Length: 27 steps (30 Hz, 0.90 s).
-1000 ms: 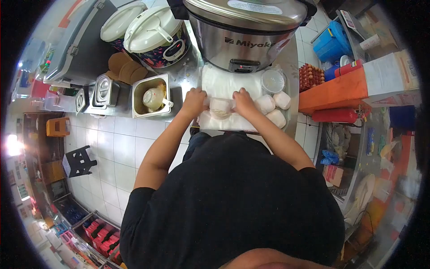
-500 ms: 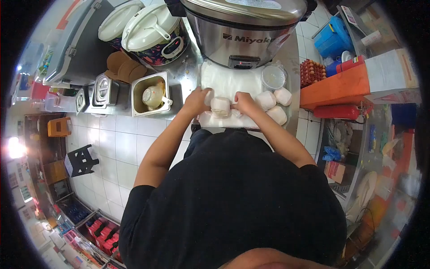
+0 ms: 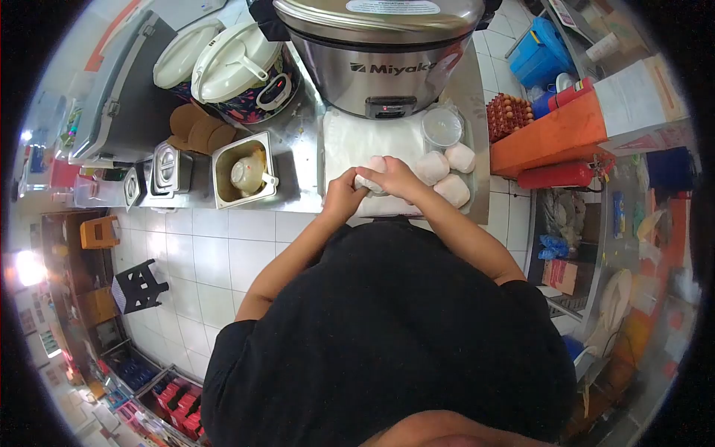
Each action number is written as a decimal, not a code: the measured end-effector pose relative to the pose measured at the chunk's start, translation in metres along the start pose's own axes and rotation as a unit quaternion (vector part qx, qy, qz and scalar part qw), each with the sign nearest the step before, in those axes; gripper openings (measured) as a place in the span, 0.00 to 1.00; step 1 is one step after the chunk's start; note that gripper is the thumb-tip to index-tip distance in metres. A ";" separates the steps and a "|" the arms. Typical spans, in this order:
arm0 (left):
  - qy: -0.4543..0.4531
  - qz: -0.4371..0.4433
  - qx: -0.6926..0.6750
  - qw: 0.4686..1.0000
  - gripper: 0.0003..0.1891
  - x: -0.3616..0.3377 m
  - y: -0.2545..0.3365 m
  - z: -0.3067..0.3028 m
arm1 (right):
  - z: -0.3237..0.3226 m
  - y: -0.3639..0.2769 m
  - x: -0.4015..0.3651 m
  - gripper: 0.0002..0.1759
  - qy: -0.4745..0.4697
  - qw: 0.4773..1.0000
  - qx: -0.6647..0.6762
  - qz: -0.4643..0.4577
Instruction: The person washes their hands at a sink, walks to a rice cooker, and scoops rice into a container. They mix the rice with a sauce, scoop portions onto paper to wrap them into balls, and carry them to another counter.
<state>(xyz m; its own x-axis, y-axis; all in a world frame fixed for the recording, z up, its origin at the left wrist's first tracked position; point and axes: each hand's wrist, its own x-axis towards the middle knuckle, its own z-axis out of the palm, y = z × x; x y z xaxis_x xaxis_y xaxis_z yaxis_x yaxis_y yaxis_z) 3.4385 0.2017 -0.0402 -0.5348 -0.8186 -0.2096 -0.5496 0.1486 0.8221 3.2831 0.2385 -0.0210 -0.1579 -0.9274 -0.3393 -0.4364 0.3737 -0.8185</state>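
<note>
Both of my hands close around a white wrapped packet (image 3: 369, 179) at the near edge of a white paper sheet (image 3: 365, 141). My left hand (image 3: 343, 195) grips its left side, with the fingers bent in. From the right, my right hand (image 3: 399, 181) wraps over it, thumb across the front. The fingers partly cover the packet, and its contents are hidden. Several similar white packets (image 3: 451, 191) sit just right of my right hand. Behind them is a clear round plastic tub (image 3: 442, 127).
A large steel rice cooker (image 3: 372, 78) stands directly behind the paper. Left on the steel counter (image 3: 296, 175) are a metal pan (image 3: 225, 195) with a bowl inside, lidded pans (image 3: 172, 167) and a white-lidded cooker (image 3: 242, 63). Egg trays (image 3: 509, 118) and a fire extinguisher (image 3: 555, 175) are at right.
My hands have come together on the packet, which stood folded on the paper between them before. The view has shifted slightly.
</note>
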 end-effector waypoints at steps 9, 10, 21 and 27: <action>0.158 0.434 0.023 0.887 0.38 0.019 0.022 -0.050 | -0.035 -0.036 -0.039 0.24 -0.211 0.918 0.336 -0.019; 0.142 0.494 0.038 0.857 0.42 0.022 0.030 -0.057 | -0.035 -0.034 -0.041 0.24 -0.208 0.918 0.336 -0.020; -0.047 0.221 0.064 0.972 0.31 0.029 0.056 -0.057 | -0.047 -0.001 -0.041 0.29 -0.159 0.964 0.199 -0.077; -0.175 0.015 -0.562 0.808 0.31 -0.007 0.041 0.011 | -0.021 -0.017 -0.032 0.35 0.041 0.998 0.033 -0.022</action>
<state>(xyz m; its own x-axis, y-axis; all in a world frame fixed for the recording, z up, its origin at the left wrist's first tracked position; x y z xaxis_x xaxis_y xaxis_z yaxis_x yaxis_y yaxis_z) 3.4129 0.2196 -0.0107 -0.7936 -0.5879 -0.1567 0.2916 -0.5936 0.7501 3.2769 0.2612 0.0130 -0.2121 -0.9405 -0.2656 -0.3848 0.3302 -0.8619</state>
